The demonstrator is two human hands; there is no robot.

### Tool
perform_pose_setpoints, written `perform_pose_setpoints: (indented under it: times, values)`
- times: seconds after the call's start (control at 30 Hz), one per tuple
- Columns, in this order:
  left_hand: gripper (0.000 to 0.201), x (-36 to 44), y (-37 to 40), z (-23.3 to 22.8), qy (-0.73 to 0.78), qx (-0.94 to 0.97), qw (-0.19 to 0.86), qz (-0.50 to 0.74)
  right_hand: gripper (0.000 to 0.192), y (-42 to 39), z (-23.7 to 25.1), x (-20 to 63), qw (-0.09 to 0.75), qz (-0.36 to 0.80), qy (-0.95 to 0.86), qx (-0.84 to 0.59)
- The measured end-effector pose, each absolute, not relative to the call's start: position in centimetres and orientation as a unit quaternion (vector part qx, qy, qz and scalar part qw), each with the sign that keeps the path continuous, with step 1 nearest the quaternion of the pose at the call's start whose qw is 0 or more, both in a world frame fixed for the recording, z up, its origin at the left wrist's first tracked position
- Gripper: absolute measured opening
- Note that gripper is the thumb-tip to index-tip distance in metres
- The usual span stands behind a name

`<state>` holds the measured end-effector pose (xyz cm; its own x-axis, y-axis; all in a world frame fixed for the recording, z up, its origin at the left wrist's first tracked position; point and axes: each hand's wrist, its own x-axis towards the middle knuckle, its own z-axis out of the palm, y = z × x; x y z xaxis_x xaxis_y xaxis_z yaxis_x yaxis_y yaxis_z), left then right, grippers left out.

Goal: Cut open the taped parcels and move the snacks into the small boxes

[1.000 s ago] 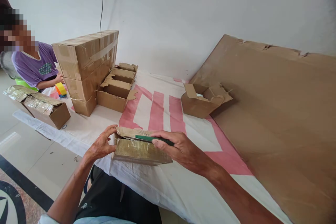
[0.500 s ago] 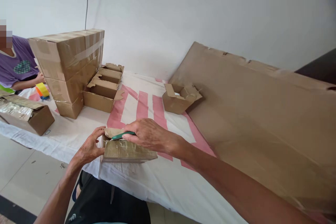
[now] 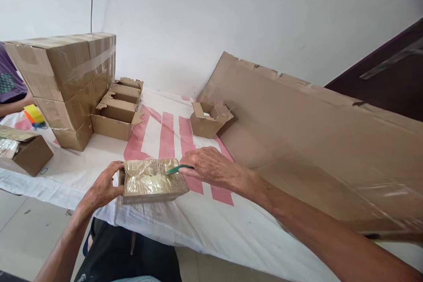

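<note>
A small cardboard box (image 3: 150, 183) with shiny clear tape over its top lies near the front edge of the cloth-covered table. My left hand (image 3: 102, 187) grips its left end, thumb on the near side and fingers at the far corner. In my right hand (image 3: 208, 165) is a green utility knife (image 3: 178, 169), fingers wrapped round its handle. The knife's tip points left, over the right part of the taped top. Whether the blade touches the tape I cannot tell.
Tall stacked taped cartons (image 3: 71, 70) stand at the left, with several open boxes (image 3: 114, 119) beside them. Another open box (image 3: 208, 123) sits by a large leaning cardboard sheet (image 3: 297, 150). At far left are a taped box (image 3: 29, 152), tape rolls (image 3: 35, 114) and a person's arm (image 3: 15, 106).
My right hand has moved the knife rightward along the box top, from the left end to the right part. My left hand keeps its hold. The view has turned slightly right.
</note>
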<state>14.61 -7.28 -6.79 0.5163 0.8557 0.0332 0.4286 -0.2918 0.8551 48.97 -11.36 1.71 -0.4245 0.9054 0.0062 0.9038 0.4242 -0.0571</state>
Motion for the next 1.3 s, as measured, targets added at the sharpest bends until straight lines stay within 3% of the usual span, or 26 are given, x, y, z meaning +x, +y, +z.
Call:
perform_pose_setpoints:
  times: [0.1, 0.2, 0.37, 0.5, 0.57, 0.7, 0.83, 0.97, 1.1, 1.17, 1.3]
  values:
    - [0.060, 14.6, -7.2, -6.9, 0.420, 0.765, 0.418, 0.252, 0.040, -12.7, 1.1, 51.8, -0.021, 0.033, -0.832, -0.553]
    - [0.061, 15.0, -7.1, -6.9, 0.408, 0.773, 0.414, 0.255, 0.039, -14.4, 1.8, 53.4, 0.000, 0.079, -0.799, -0.596]
    - [0.049, 15.3, -6.8, -7.1, 0.349, 0.794, 0.414, 0.275, 0.037, -17.7, 2.1, 56.4, 0.169, 0.151, -0.698, -0.679]
    - [0.065, 15.1, -6.4, -7.5, 0.295, 0.811, 0.422, 0.276, 0.043, -20.0, -4.3, 58.0, 0.342, 0.140, -0.583, -0.723]
    - [0.076, 15.0, -6.2, -7.5, 0.290, 0.818, 0.421, 0.264, 0.046, -21.2, -9.2, 57.3, 0.376, 0.141, -0.547, -0.734]
    - [0.094, 14.9, -5.7, -7.2, 0.316, 0.817, 0.427, 0.224, 0.044, -23.9, -17.8, 54.8, 0.360, 0.140, -0.529, -0.756]
    - [0.122, 14.8, -5.1, -7.2, 0.320, 0.815, 0.443, 0.190, 0.038, -25.8, -21.7, 53.5, 0.339, 0.098, -0.544, -0.762]
    - [0.138, 14.8, -4.8, -7.2, 0.324, 0.829, 0.424, 0.170, 0.035, -24.8, -20.7, 53.2, 0.350, 0.094, -0.568, -0.739]
    - [0.139, 14.9, -4.7, -7.0, 0.337, 0.839, 0.401, 0.146, 0.035, -21.6, -15.3, 51.0, 0.430, 0.082, -0.559, -0.704]
    - [0.137, 15.0, -4.9, -6.7, 0.338, 0.845, 0.389, 0.142, 0.026, -19.9, -11.8, 48.9, 0.445, 0.073, -0.605, -0.656]
    - [0.137, 15.2, -5.3, -6.2, 0.351, 0.850, 0.371, 0.130, 0.025, -16.8, -6.5, 44.3, 0.372, 0.151, -0.755, -0.518]
